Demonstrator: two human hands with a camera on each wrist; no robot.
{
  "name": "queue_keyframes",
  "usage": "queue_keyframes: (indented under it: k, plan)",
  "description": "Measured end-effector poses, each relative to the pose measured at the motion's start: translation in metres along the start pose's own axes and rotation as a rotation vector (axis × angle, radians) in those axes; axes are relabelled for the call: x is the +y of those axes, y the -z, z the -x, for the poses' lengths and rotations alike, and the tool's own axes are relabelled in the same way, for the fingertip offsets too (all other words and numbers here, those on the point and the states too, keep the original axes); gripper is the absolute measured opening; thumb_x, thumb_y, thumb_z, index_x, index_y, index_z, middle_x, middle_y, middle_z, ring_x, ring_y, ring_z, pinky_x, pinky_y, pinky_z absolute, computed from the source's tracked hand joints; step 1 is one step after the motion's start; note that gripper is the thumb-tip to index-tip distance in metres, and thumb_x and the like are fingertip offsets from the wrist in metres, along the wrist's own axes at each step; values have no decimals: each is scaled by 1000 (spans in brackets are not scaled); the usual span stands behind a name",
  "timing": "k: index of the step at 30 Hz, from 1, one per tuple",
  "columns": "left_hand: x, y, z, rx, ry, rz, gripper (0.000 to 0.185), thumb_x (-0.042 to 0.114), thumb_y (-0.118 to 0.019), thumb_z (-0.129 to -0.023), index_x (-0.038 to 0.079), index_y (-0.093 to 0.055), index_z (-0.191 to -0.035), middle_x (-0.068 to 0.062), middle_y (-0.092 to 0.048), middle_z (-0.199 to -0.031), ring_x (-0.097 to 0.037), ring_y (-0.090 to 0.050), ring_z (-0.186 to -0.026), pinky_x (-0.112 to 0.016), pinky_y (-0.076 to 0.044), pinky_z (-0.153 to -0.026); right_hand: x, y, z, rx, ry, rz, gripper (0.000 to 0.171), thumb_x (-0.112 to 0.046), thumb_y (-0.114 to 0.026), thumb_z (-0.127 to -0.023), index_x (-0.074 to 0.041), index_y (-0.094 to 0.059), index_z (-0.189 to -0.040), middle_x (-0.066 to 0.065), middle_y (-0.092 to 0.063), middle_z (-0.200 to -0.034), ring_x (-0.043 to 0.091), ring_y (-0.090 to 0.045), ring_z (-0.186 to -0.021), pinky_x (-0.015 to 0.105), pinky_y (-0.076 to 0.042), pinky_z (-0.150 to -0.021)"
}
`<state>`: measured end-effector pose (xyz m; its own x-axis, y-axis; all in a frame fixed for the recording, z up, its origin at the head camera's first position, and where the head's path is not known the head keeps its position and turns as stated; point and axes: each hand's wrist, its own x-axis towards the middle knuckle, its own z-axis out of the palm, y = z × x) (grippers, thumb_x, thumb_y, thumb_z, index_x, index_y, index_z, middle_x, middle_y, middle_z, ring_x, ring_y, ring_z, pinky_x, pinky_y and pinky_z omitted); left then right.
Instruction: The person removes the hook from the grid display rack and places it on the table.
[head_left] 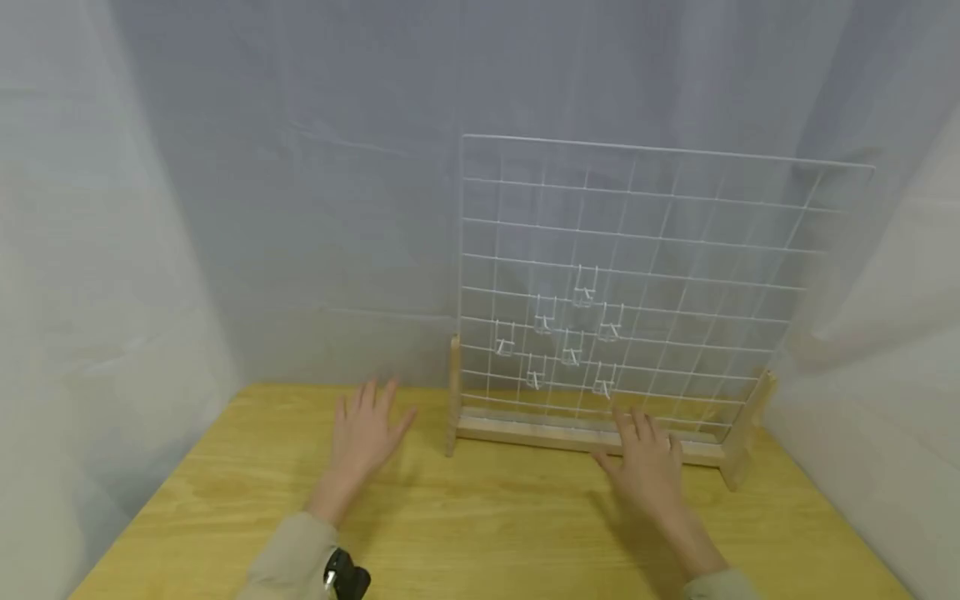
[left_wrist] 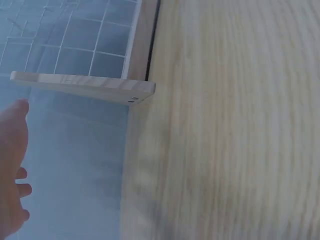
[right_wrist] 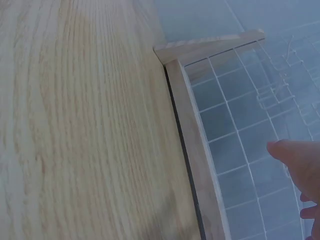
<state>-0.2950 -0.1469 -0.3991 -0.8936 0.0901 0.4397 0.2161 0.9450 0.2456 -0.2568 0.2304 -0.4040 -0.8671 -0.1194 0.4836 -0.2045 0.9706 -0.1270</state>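
A wooden surface (head_left: 487, 517) is carrying one white wire grid (head_left: 637, 275) standing upright in a wooden base (head_left: 585, 435), its seven small hooks (head_left: 573, 346) hard to make out. The left hand (head_left: 365, 433) is lying flat, holding nothing; the right hand (head_left: 645, 462), fingers straight, is touching the base.

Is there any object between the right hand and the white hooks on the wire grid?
Nothing visible stands between them. The right hand lies open over the wooden base of the wire grid, directly below the hooks. Only bare grid wires separate its fingers from the lowest hook.
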Motion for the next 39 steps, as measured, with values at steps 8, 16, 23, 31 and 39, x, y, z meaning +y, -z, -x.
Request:
queue_keyframes:
  k: [8,16,23,31,39]
  plan:
    - [9,0,-21,56,-21,178,57,36,-55,-91,-3,-45,-132,-25,-48,-128,-41,-45,-116,-54,-34,-97,10,11,-7,129,41,-81,55,-26,-72,-80,5,-53,-122,27,-57,-112,44,-54,-100,59,-43,-80]
    - [26,8,-42,62,-34,367,42,28,-59,-91,-4,-54,-119,-18,-61,-104,-31,-58,-93,-45,-47,-79,20,28,-22,149,75,-126,43,-19,-71,-81,8,-58,-113,25,-61,-105,41,-58,-95,51,-48,-78]
    - [35,12,-59,39,-34,464,31,24,-59,-90,-1,-59,-110,-10,-60,-87,-25,-57,-78,-41,-47,-69,26,44,-33,60,36,-247,41,-16,-64,-86,6,-55,-119,24,-59,-106,39,-56,-96,51,-47,-77]
    - [43,18,-72,-25,-7,577,35,20,-56,-91,-2,-55,-118,-16,-60,-100,-30,-57,-90,-44,-47,-76,32,58,-49,43,29,-377,32,-9,-62,-87,8,-58,-114,23,-61,-104,37,-56,-96,51,-45,-82]
    - [50,21,-83,-110,37,637,38,21,-55,-93,0,-52,-124,-18,-59,-108,-32,-55,-100,-45,-45,-84,34,69,-67,1,12,-508,30,-11,-57,-91,7,-58,-115,19,-62,-99,34,-58,-91,46,-48,-79]
